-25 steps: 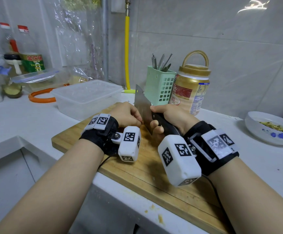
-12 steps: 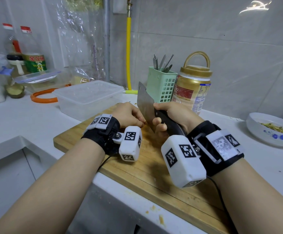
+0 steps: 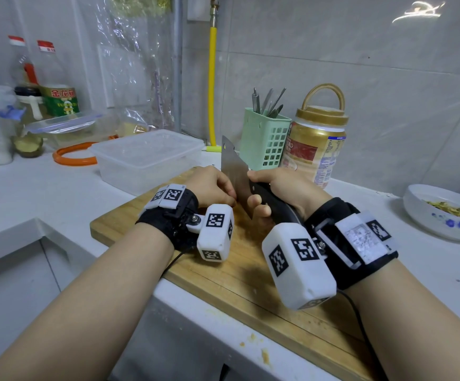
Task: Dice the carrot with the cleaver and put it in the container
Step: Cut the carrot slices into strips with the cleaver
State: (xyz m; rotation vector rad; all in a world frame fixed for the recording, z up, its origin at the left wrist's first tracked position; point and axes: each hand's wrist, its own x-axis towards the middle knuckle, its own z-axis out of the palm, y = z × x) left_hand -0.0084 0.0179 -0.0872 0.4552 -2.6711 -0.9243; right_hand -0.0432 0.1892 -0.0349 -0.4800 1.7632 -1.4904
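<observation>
Carrot: hidden behind the curled left hand [image 3: 212, 185]; no orange piece showed anywhere on the pale wooden cutting board [image 3: 231, 270], so its place could only be guessed as under those fingers.
Left hand: fingers curled down on the board beside the blade; what they held could not be told.
Right hand [image 3: 281, 192]: gripped the black handle of the steel cleaver [image 3: 235, 171], blade upright, tip raised.
Clear plastic container [image 3: 146, 158]: on the white worktop [image 3: 58, 193] beyond the board, lid apparently on, no dice visible.
Progress: dicing seemingly underway; transfer not yet done.
Change: against the earlier frames, the cleaver sat slightly higher; both hands kept their places.
</observation>
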